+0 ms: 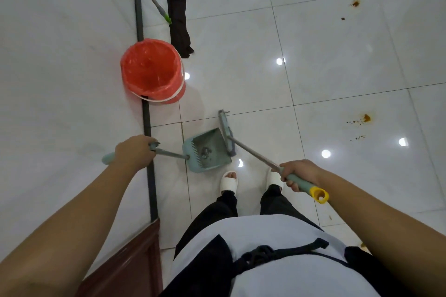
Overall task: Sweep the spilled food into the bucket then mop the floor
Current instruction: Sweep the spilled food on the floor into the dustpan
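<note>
Glossy white tiled floor (337, 75); my plastic dustpan (207, 150), matt teal; bucket (152, 71) lined in thin orange plastic; dark cloth mop (179, 24).

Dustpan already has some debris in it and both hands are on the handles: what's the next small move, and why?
Probably lift the dustpan with the left hand and tip it into the red bucket close by. The broom rests at the pan's mouth, and the remaining spills lie farther off.
</note>
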